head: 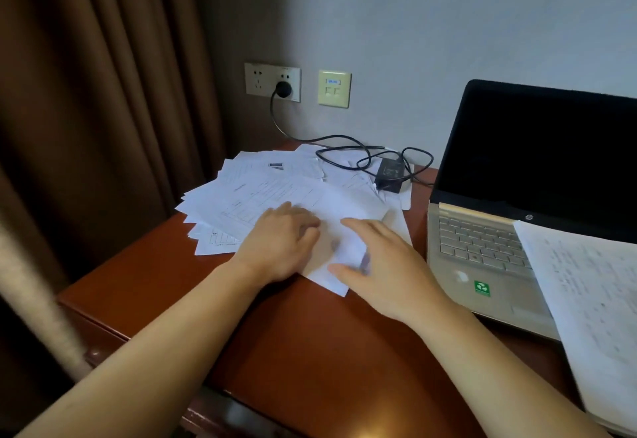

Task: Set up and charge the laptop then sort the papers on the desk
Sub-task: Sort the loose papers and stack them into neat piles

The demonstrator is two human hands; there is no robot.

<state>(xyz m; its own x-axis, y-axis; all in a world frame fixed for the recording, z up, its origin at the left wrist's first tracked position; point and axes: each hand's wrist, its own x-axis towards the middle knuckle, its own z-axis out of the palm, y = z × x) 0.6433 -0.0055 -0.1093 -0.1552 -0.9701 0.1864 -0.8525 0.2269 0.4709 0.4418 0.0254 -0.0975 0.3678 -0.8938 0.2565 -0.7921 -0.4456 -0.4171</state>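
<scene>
Left grip [279, 244] and right grip [382, 265] rest atop the scattered papers [262, 193].

A person leans over a reddish wooden desk [310, 341] with both bare arms stretched out. The left hand [282, 246] lies palm down on a loose, fanned pile of papers [262, 189], and the right hand [382, 265] rests just beside it with fingers spread on the top sheet. Behind the pile, a black charger brick [390, 174] sits on the papers with its cable [344, 150] looping back to a plug [283, 88] in the wall socket [260, 79]. To the right an open laptop [482, 251] shows a dark screen, and a separate stack of sheets [593, 299] covers part of its keyboard. A brown curtain [86, 93] hangs on the left.
</scene>
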